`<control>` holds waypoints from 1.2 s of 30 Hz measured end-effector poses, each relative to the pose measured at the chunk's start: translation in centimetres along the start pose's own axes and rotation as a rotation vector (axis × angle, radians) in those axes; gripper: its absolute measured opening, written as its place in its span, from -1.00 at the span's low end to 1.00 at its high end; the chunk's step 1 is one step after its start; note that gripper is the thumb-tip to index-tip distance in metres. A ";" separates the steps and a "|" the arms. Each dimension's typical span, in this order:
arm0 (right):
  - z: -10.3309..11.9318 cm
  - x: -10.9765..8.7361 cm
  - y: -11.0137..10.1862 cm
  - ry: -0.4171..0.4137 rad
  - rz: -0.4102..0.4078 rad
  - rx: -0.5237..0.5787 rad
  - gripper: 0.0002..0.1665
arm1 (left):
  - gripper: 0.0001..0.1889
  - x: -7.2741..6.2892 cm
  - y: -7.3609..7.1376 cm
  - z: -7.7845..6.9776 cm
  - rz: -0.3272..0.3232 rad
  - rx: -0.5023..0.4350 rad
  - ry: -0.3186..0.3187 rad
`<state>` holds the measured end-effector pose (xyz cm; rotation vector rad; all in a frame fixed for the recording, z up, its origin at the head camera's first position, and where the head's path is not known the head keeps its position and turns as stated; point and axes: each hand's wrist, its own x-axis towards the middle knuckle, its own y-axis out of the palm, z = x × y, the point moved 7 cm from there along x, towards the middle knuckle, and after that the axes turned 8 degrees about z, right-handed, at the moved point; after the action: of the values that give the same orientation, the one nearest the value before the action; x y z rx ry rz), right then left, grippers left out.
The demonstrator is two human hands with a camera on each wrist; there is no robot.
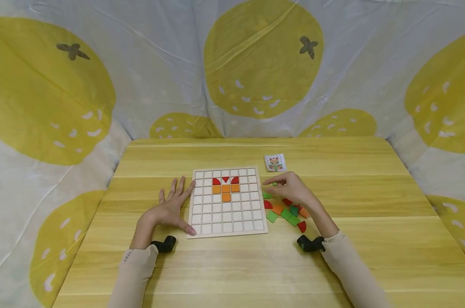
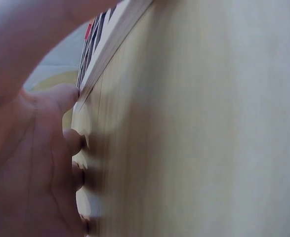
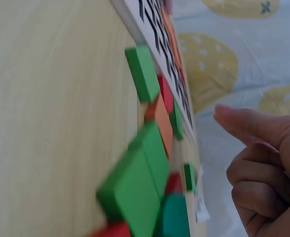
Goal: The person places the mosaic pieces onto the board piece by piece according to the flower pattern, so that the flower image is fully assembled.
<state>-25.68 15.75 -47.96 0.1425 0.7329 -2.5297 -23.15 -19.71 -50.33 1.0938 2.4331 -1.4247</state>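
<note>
A white gridded board (image 1: 211, 218) with a pale wooden rim lies flat on the table. Near its top sit two red quarter-round tiles (image 1: 234, 180), a red triangle tile (image 1: 225, 179) and several orange square tiles (image 1: 226, 197). My left hand (image 1: 167, 211) is spread at the board's left side, thumb at the lower corner and index finger at the upper edge. Over the loose tiles at the board's right hovers my right hand (image 1: 290, 188). Its index finger and thumb are extended with a gap between them, the other fingers bent, and no tile shows in it.
Loose green tiles (image 1: 290, 217), red quarter-rounds (image 1: 302, 226) and orange pieces (image 1: 277, 208) form a pile right of the board. Behind them lies a small printed card (image 1: 275, 163) with a coloured grid pattern. A patterned curtain (image 1: 263, 60) hangs behind the wooden table (image 1: 232, 273).
</note>
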 end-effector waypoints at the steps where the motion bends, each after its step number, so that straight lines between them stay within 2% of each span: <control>1: -0.3 -0.3 -0.4 0.006 -0.005 0.000 -0.71 | 0.62 0.0 0.0 0.0 -0.002 -0.002 0.002; 7: -1.8 -2.0 -2.6 0.039 -0.035 -0.006 -0.69 | 0.62 -0.1 -0.1 -0.1 -0.001 -0.011 0.006; 12: -3.0 -3.0 -3.6 0.046 -0.018 0.005 -0.68 | 0.62 -0.2 -0.1 -0.2 0.001 -0.005 0.004; 30: -6.1 -4.2 -5.2 0.041 0.163 0.019 -0.62 | 0.62 0.0 -0.1 -0.2 0.002 -0.011 0.010; 36: -6.9 -4.7 -5.8 0.052 0.193 0.017 -0.58 | 0.62 0.0 0.1 -0.1 0.002 -0.003 0.009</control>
<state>-24.72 25.68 -49.94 0.2729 0.6829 -2.3571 -23.11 -19.61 -50.34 1.1042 2.4391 -1.4177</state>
